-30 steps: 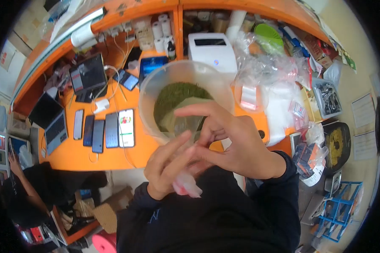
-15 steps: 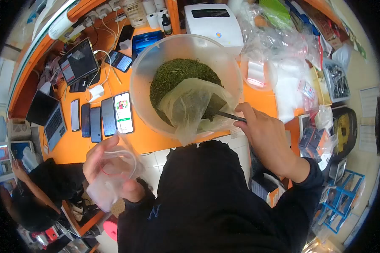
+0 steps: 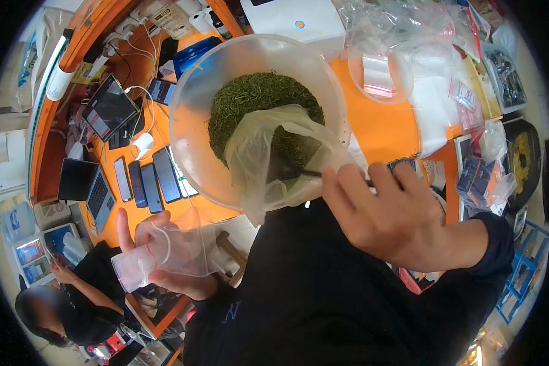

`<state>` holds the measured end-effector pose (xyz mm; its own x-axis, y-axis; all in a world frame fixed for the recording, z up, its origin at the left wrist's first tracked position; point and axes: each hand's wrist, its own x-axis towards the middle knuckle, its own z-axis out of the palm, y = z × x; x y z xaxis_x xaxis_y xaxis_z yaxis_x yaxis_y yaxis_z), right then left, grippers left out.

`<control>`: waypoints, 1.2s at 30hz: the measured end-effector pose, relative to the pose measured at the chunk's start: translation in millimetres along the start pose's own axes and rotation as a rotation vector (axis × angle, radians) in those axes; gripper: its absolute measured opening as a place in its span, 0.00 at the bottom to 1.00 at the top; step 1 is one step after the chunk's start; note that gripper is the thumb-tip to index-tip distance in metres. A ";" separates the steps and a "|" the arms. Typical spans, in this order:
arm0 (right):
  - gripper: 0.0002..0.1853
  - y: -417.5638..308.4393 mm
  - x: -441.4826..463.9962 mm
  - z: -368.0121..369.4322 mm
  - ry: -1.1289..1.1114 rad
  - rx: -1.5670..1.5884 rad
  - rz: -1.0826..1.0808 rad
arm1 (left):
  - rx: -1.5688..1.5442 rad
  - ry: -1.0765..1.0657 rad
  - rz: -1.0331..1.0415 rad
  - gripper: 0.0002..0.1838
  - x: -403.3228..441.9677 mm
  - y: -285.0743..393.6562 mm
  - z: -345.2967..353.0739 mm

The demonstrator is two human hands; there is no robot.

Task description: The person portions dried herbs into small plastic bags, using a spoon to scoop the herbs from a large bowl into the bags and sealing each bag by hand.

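My left hand (image 3: 147, 230) holds a clear plastic bag (image 3: 188, 249), its mouth spread apart, with a folded stack of similar plastic at the lower left. A large translucent tub (image 3: 189, 110) stands in front of me, containing dark green shredded dried herb (image 3: 259, 91). Draped inside the tub's near side is a cloudy plastic liner bag (image 3: 247, 152) with more herb in its opening. My right hand (image 3: 387, 210), just over the near right rim, grips a thin dark-handled utensil (image 3: 311, 174). Its working end is down in the liner bag and cannot be made out.
Several phones (image 3: 150, 186), a laptop (image 3: 82, 183) and a tablet (image 3: 110, 108) occupy the left side. Behind the tub sits a white machine (image 3: 299, 21). To the right are a round plastic container (image 3: 381, 76) and loose plastic bags (image 3: 433, 30). Another person (image 3: 82, 293) is at lower left.
My right hand has turned over more, knuckles up, and come nearer the camera, still on the utensil. The bag in my left hand is spread wider. The view has shifted slightly.
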<state>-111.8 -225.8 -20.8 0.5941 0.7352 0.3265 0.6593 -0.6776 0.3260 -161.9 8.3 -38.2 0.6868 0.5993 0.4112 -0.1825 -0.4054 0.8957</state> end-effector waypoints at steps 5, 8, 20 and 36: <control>0.04 -4.1 6.0 5.2 -0.176 0.084 0.015 | -0.003 -0.070 0.081 0.57 5.3 -15.9 -10.4; 0.04 8.7 10.8 -3.8 -0.350 0.425 0.111 | -0.070 -0.187 0.058 0.53 8.4 -32.4 -26.9; 0.11 41.2 -15.0 3.3 -0.359 0.976 0.617 | -0.107 -0.132 0.142 0.53 10.1 -20.0 -7.8; 0.06 68.3 -29.6 -38.6 -0.226 1.206 0.793 | -0.157 -0.581 0.279 0.47 31.2 0.0 27.5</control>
<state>-102.1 -294.7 26.0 0.9610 0.2503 -0.1179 0.0419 -0.5529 -0.8322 -121.1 8.1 -30.0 0.8583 -0.0009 0.5132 -0.4791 -0.3599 0.8006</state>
